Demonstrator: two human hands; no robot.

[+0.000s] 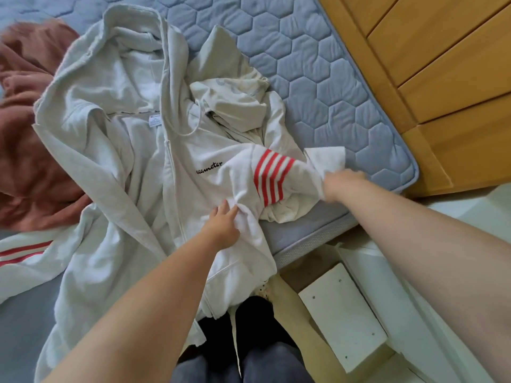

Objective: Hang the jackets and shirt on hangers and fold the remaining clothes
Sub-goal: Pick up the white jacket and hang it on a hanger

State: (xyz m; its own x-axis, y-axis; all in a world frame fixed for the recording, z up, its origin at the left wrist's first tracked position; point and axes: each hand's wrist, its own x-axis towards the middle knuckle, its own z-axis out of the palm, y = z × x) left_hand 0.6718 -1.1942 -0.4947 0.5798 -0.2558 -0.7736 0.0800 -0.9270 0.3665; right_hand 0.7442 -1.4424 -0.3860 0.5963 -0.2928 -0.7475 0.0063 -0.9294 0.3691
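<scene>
Left hand point(221, 223): centre frame, arm in from lower left, palm down on the jacket point(116, 150) beside the sleeve's base. Pressing or pinching a fold, can't tell. Right hand point(341, 183): right of centre, motion-blurred, arm straight, fingers closed round the striped sleeve point(273, 178) near the cuff, which sticks out above the hand. Jacket is a light grey zip hoodie, lying open, hood towards the top of the frame, black script on the chest, red stripes on the sleeves. It covers the frame's middle on a blue quilted mattress point(318, 87), hem hanging over the near edge. Cream garment point(240, 100) crumpled beside the hood, rust-brown cloth point(27, 139) far left.
</scene>
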